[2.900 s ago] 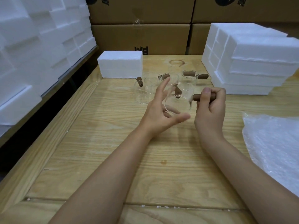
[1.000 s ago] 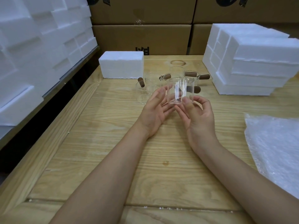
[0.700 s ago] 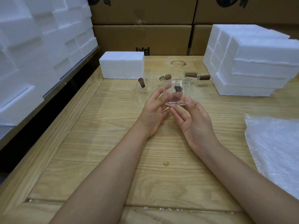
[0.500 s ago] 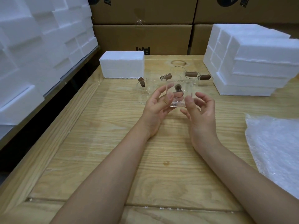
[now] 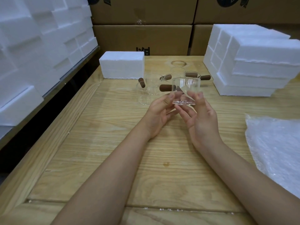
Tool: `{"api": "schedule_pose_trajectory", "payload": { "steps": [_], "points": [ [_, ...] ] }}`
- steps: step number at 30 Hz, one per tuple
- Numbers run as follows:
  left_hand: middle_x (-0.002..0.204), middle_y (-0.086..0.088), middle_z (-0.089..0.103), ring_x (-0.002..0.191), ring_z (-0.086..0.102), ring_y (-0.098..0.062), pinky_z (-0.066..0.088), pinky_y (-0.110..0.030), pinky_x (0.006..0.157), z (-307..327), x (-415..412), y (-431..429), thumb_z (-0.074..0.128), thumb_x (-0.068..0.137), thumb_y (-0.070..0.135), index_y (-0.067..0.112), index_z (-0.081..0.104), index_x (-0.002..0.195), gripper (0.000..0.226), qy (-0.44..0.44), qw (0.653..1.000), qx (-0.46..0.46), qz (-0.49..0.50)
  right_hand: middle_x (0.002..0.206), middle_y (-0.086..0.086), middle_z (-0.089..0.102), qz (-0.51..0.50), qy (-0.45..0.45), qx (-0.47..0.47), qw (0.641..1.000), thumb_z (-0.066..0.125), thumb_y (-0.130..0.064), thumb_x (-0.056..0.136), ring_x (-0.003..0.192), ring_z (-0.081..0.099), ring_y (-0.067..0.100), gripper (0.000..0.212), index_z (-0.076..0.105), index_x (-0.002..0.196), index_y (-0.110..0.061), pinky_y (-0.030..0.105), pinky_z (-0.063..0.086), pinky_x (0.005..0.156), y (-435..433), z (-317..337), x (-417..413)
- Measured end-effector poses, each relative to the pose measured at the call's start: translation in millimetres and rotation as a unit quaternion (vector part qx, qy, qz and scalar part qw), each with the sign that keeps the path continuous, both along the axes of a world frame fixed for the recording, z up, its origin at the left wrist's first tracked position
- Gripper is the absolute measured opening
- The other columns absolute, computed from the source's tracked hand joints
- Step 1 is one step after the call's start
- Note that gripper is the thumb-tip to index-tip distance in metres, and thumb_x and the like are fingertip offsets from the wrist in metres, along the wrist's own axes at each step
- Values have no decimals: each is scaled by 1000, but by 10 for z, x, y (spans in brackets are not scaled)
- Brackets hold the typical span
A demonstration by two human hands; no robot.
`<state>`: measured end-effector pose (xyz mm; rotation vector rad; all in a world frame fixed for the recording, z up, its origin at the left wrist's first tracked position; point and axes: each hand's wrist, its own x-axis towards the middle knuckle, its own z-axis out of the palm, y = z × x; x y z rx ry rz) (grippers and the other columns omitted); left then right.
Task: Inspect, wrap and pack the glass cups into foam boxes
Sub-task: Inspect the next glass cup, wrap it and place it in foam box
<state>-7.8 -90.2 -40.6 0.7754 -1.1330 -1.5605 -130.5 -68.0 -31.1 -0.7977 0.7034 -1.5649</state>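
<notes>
Brown cardboard cartons [image 5: 142,38] close off the back, with a tall stack of white foam boxes [image 5: 40,46] along the left wall and a second foam stack [image 5: 253,62] standing on the far right corner of the pale wooden bench [image 5: 113,143]. A sheet of bubble wrap [image 5: 276,151] lies flat at the bench's right edge. A single foam box [image 5: 121,65] sits at the back left of the bench, and just beside it stands a cluster of glass cups [image 5: 152,85] with brown stub handles pointing different ways. In front of that cluster, both bare forearms reach in from the near edge. The left hand [image 5: 158,111] and the right hand [image 5: 201,117] meet, palms turned inward, around one glass cup [image 5: 185,90], held upright above the bench. The grip of each hand is closed on it at the base: the left thumb presses the lower wall with fingers curled beneath, while the right thumb rests on the near wall and its fingers support the underside. The cup's brown handle [image 5: 165,88] sticks out to the left, above the left hand's fingers.
</notes>
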Motion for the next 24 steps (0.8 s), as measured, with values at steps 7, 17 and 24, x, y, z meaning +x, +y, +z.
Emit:
{"api": "schedule_pose_trajectory", "payload": {
  "steps": [7,17,24],
  "points": [
    [120,-15,60,114,57,-22,46,-29,100,50,-10,38,70,67,44,4,60,117,65,-19,999,-18,21,92,-2,73,-16,56,0,998,50,-40,91,95,66,14,32,68,97,-14,26,53,84,-22,-25,-8],
    [86,7,75,88,69,-3,53,-19,87,-39,-43,-9,66,73,18,15,64,104,31,-32,998,-45,42,107,2,54,-85,140,-20,986,79,-50,56,100,56,13,62,50,105,-25,27,49,89,-63,-53,-54],
    [108,-3,70,107,65,-16,50,-31,99,42,-62,42,90,46,39,14,63,105,70,9,998,-39,54,89,-2,65,-44,66,-10,997,70,-38,69,89,64,12,39,59,98,-15,29,51,87,-77,-27,-89]
  ]
}}
